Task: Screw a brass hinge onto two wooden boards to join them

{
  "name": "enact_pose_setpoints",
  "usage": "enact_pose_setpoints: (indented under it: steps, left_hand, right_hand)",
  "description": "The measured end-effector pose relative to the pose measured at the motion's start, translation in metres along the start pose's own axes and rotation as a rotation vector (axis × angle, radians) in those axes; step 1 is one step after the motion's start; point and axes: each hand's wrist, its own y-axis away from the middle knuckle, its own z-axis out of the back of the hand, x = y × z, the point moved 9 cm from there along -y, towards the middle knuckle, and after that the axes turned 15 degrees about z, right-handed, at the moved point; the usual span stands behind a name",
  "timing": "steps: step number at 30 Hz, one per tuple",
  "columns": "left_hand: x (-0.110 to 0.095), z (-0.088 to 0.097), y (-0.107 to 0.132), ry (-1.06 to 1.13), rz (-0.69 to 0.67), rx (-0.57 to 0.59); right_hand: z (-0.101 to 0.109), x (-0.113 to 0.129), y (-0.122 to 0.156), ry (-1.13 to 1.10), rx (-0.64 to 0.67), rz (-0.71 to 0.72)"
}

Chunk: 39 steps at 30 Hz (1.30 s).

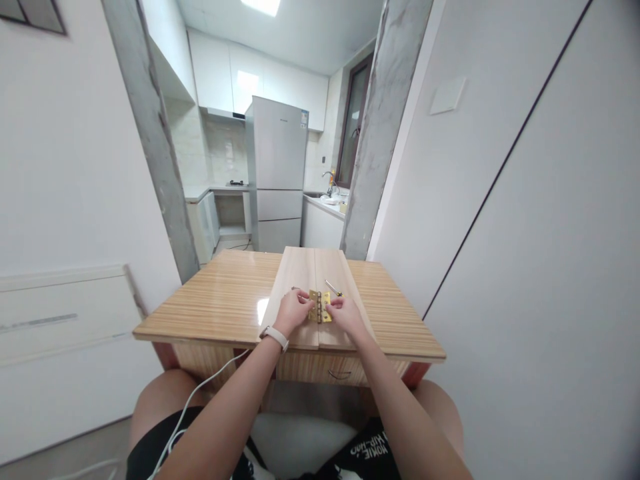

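A brass butt hinge [320, 308] lies opened flat over the seam between two pale wooden boards, a left board [296, 267] and a right board [336, 263]. Its knuckle runs roughly along that seam. My left hand [294, 311] has its fingertips closed on the hinge's left leaf. On the other side, my right hand [347, 315] grips the edge of the right leaf with thumb and fingers. Just beyond the right hand, a small screwdriver [332, 287] rests on the right board, its handle end close to the fingers.
The boards lie on a wood-grain table [225, 293] with a drawer handle [339, 375] in front. A white cable [213, 377] hangs near the left forearm. A fridge [280, 160] and a sink counter [325, 217] stand behind; a white wall [525, 267] rises at right.
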Motion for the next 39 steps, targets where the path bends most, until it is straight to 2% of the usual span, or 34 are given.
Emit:
enact_pose_setpoints:
  steps: [3,8,10,15,18,22,27,32,35,39]
  left_hand:
    - [-0.001,-0.003,-0.001,-0.082,-0.054,-0.036]
    - [-0.006,-0.006,0.001,-0.152,-0.086,-0.06]
    - [-0.008,-0.007,0.004,-0.155,-0.096,-0.055]
    - [-0.008,-0.011,0.019,-0.103,-0.143,0.041]
    - [-0.007,-0.009,0.025,-0.131,-0.185,0.035]
    - [-0.006,-0.005,0.031,-0.203,-0.22,0.005]
    - [-0.015,-0.002,0.045,-0.274,-0.322,0.036]
    - [-0.019,0.002,0.055,-0.304,-0.411,0.003]
    - [-0.018,-0.001,0.057,-0.333,-0.437,-0.008]
    - [-0.018,-0.008,0.058,-0.345,-0.487,0.003]
  right_hand:
    - [-0.006,-0.011,-0.004,0.091,0.009,0.011]
    - [-0.006,-0.01,-0.008,0.191,0.021,0.012]
    - [-0.005,-0.007,-0.008,0.221,0.038,0.011]
    - [0.001,0.008,-0.001,0.267,0.053,0.039]
    - [0.001,0.018,0.005,0.261,0.059,0.07]
    - [0.001,0.029,0.013,0.327,0.045,0.149]
    - [0.003,0.03,0.02,0.406,0.026,0.244]
    - [0.005,0.032,0.03,0.378,0.045,0.423]
    - [0.002,0.034,0.036,0.351,0.083,0.495]
    - [0.0,0.036,0.041,0.348,0.08,0.511]
